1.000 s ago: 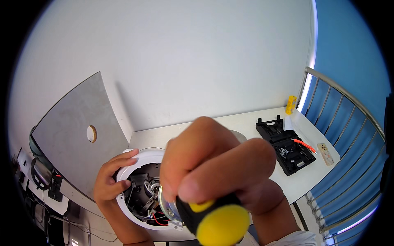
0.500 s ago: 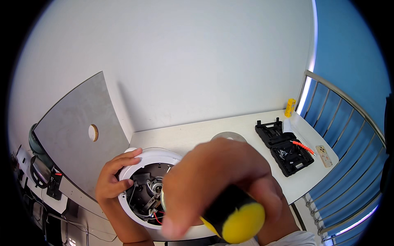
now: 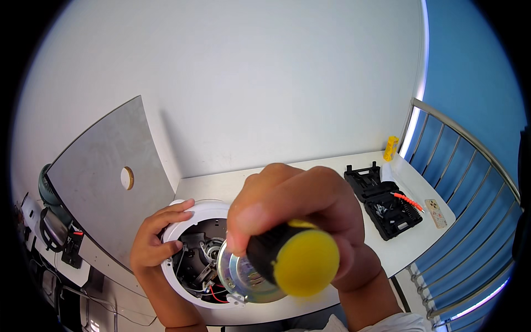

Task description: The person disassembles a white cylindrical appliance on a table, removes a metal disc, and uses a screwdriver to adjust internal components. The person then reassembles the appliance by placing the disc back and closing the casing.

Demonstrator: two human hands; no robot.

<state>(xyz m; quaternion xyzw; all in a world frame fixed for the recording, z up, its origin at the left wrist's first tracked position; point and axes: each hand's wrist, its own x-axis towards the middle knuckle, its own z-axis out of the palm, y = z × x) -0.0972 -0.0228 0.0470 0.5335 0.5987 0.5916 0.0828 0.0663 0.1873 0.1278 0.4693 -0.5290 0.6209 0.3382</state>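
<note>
My left hand [image 3: 160, 238] grips the rim of a round white housing [image 3: 176, 283], thumb inside the edge and fingers over the outside. Inside the dark interior [image 3: 191, 263] are metal parts, a red wire and pale wires. A shiny ridged round metal plate [image 3: 239, 275] overlaps the housing's right side. Above that plate, my right hand [image 3: 304, 205] is closed around a screwdriver with a yellow and black handle [image 3: 307, 263], its end toward me. The screwdriver's shaft and tip are hidden behind the handle and hand.
An open black tool case [image 3: 390, 213] with bits lies at the right, an orange flexible shaft [image 3: 408, 201] across it. Beyond are a yellow cylinder [image 3: 390, 148] and a beige remote-like panel [image 3: 436, 213]. A grey board [image 3: 105, 166] stands left; a metal railing [image 3: 470, 138] bounds the right.
My right hand and the screwdriver have shifted up and the handle end has tilted upward, uncovering the metal plate. My left hand keeps its grip on the housing.
</note>
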